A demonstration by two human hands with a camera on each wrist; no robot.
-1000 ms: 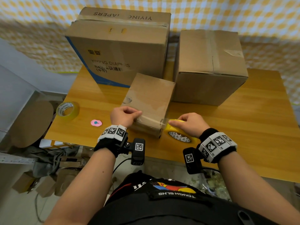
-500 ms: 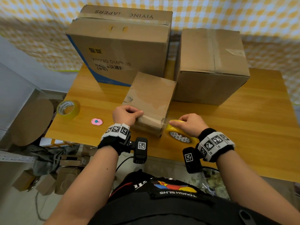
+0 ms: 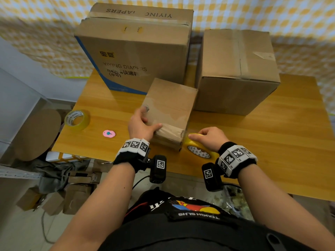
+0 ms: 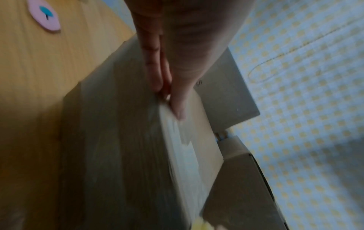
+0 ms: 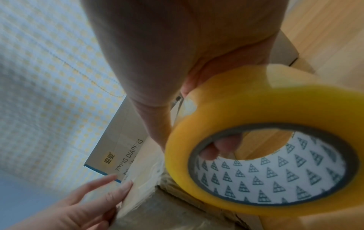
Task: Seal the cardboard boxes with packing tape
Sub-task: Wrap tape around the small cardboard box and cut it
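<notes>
A small cardboard box (image 3: 170,109) lies on the wooden table (image 3: 262,142), with clear tape across its near end. My left hand (image 3: 143,124) presses on its near left corner, fingers straight along the left side and thumb on the top edge; the left wrist view shows those fingers (image 4: 157,74) flat on the box (image 4: 118,155). At the near right corner, my right hand (image 3: 208,138) grips a yellow tape roll (image 3: 199,151). In the right wrist view one finger goes through the core of the roll (image 5: 256,109), and a strip runs from it onto the box.
A large printed diaper box (image 3: 137,57) and a medium taped box (image 3: 235,73) stand right behind the small one. A second tape roll (image 3: 77,120) and a small pink round item (image 3: 109,133) lie at the table's left. Cardboard scraps sit on the floor (image 3: 54,201) to the left.
My left hand has slid from the box's near top edge further along its left side, and the fingers have straightened. The right hand and tape roll stay at the near right corner.
</notes>
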